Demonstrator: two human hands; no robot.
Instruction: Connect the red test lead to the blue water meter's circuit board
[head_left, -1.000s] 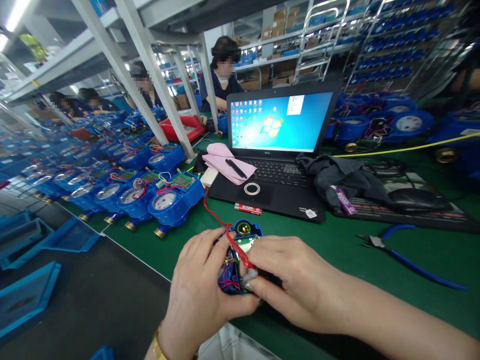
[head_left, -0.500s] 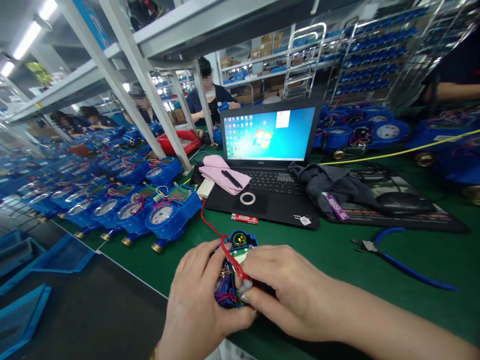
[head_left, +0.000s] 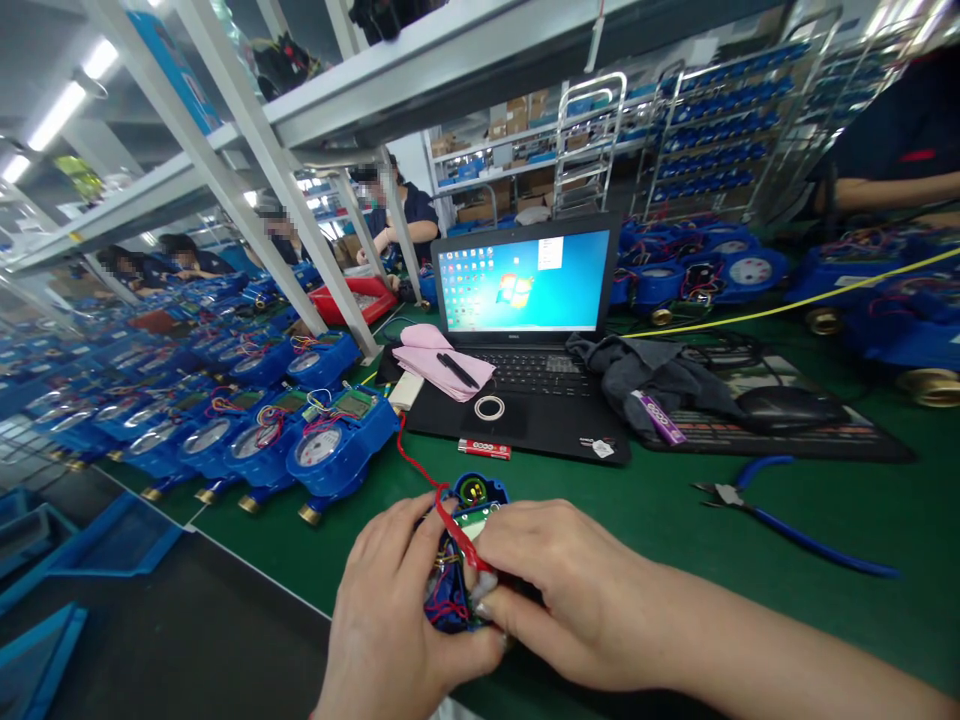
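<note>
My left hand (head_left: 394, 620) cups an opened blue meter housing (head_left: 466, 545) at the near edge of the green table (head_left: 675, 520). Red, blue and yellow wires and a small white circuit board show inside it. My right hand (head_left: 555, 590) rests over the housing's right side, its fingers pinched down among the wires. A red cable (head_left: 420, 470) runs from the housing up toward the laptop (head_left: 525, 340).
Rows of blue water meters (head_left: 330, 440) fill the table's left. Pink cloth with a pen (head_left: 442, 365), a tape ring (head_left: 489, 407) and a grey cloth (head_left: 645, 375) lie on the laptop. Blue-handled pliers (head_left: 787, 520) and a mouse (head_left: 787, 405) sit to the right. Other people work at the back.
The view has tilted upward, so my hands and the housing sit lower in the picture. Both hands keep the same hold on the housing.
</note>
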